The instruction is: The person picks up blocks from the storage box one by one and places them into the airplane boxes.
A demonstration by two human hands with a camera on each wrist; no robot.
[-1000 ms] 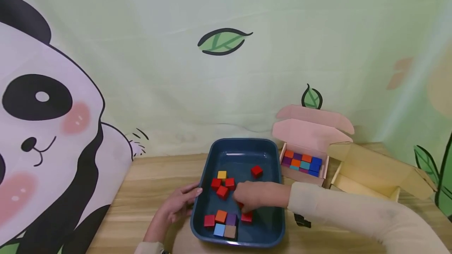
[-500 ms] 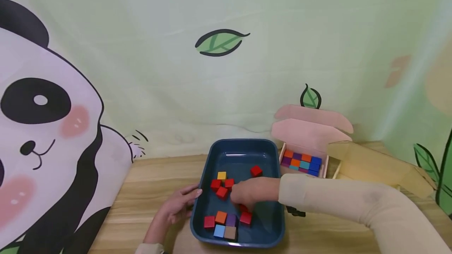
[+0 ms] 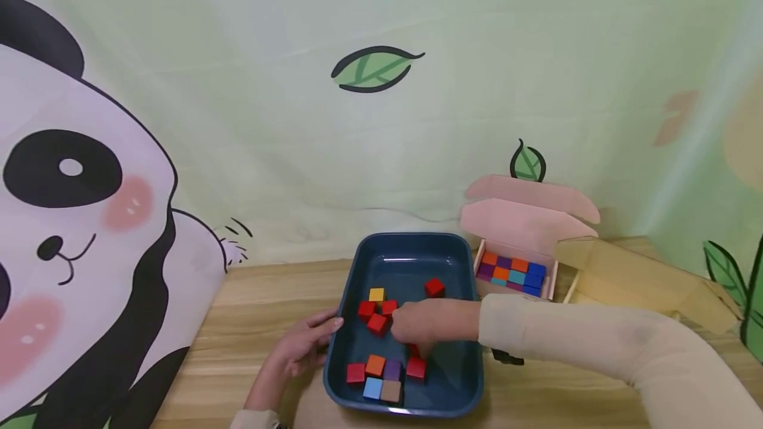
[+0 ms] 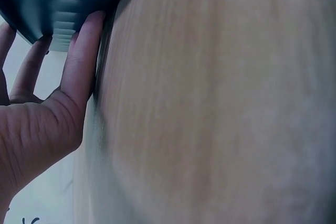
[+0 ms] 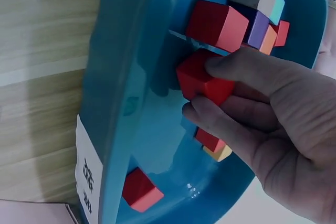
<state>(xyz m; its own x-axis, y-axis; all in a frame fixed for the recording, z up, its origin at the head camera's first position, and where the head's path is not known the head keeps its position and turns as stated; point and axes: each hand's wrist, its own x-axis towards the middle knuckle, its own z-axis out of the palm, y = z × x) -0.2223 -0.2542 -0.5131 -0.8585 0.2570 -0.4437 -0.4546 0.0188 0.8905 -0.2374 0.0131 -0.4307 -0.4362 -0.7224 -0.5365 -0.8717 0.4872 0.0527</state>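
Note:
My right hand [image 3: 420, 323] reaches into the blue tray [image 3: 411, 248], and most of what it holds is hidden in the head view. In the right wrist view, the thumb and a fingertip pinch a red cube [image 5: 197, 77]. Another red cube [image 5: 218, 24] lies beside it, near the grey, purple and orange cubes. My left hand [image 3: 301, 343] holds the tray's left side, thumb at the rim and fingers against the outer wall, as the left wrist view also shows. More red cubes [image 3: 377, 324] and a yellow cube [image 3: 377, 294] lie left of my right hand.
A pink box [image 3: 550, 283] with its lid up holds rows of coloured cubes at the back right. Beside it an opened pale yellow box [image 3: 632, 277] is partly covered by my right sleeve [image 3: 566, 326]. A panda-printed cloth [image 3: 256, 118] hangs behind the wooden table [image 3: 268, 290].
My right hand and forearm have shifted slightly since a second ago, the hand staying low over the same spot in the tray. The left hand keeps its place at the tray's side.

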